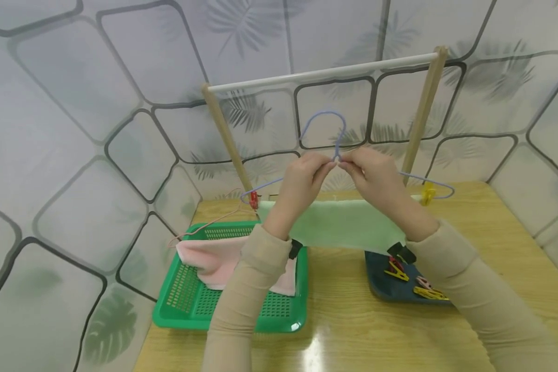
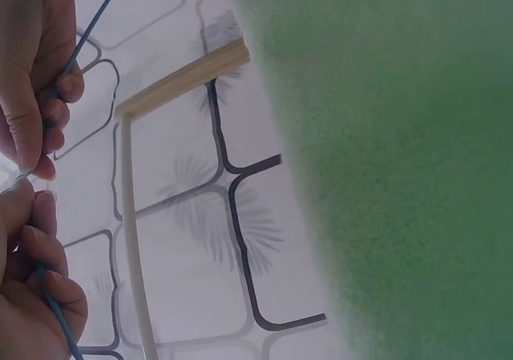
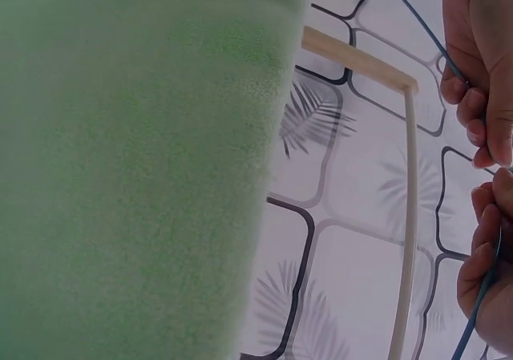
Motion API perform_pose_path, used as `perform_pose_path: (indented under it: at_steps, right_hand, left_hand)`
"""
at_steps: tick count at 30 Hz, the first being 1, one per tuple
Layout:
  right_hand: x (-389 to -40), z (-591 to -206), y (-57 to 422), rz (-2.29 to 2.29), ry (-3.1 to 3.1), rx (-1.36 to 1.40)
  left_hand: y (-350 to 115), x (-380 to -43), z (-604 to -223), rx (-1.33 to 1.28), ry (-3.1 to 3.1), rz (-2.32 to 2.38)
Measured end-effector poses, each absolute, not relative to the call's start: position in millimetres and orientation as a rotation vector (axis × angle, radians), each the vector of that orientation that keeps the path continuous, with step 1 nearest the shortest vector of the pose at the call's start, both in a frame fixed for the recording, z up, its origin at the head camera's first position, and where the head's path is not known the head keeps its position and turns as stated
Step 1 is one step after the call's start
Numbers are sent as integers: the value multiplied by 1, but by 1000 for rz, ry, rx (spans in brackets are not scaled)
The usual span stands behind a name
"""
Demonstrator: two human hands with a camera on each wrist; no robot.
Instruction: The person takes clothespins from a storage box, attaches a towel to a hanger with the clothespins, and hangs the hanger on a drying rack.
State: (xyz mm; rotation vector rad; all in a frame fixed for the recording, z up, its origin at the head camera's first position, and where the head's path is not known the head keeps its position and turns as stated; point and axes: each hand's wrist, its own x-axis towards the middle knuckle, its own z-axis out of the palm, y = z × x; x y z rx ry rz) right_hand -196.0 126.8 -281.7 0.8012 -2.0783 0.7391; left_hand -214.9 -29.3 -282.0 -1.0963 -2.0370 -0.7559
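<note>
Both hands hold a blue wire hanger (image 1: 325, 112) by the neck under its hook. My left hand (image 1: 301, 183) pinches the left side, and my right hand (image 1: 375, 173) pinches the right side, their fingertips almost meeting. From the hanger hangs a light green cloth (image 1: 344, 225), clipped by a red clothespin (image 1: 253, 199) at its left and a yellow clothespin (image 1: 429, 193) at its right. In the left wrist view the green cloth (image 2: 385, 167) fills the right side; it covers the left side of the right wrist view. The hook stands below the rack's rod, apart from it.
Behind the hands stands a rack with a white rod (image 1: 321, 75) on wooden posts. A green basket (image 1: 181, 318) at left holds a pink cloth (image 1: 218, 263), with a pink hanger (image 1: 214, 221) beside it. To the right, a dark tray (image 1: 381, 287) contains several clothespins (image 1: 430, 293).
</note>
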Motion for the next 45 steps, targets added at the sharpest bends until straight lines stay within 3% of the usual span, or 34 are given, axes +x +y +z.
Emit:
perform_pose_path:
  at_steps: [12, 26, 45]
  right_hand:
    - [-177, -312, 164, 556, -1658, 976]
    - [-172, -362, 226, 622, -1952, 425]
    - [-172, -371, 222, 733, -1977, 275]
  left_hand:
    - [-44, -217, -285, -1016, -2006, -838]
    - [-55, -214, -285, -1029, -1891, -852]
    - [-51, -213, -281, -1039, -1872, -864]
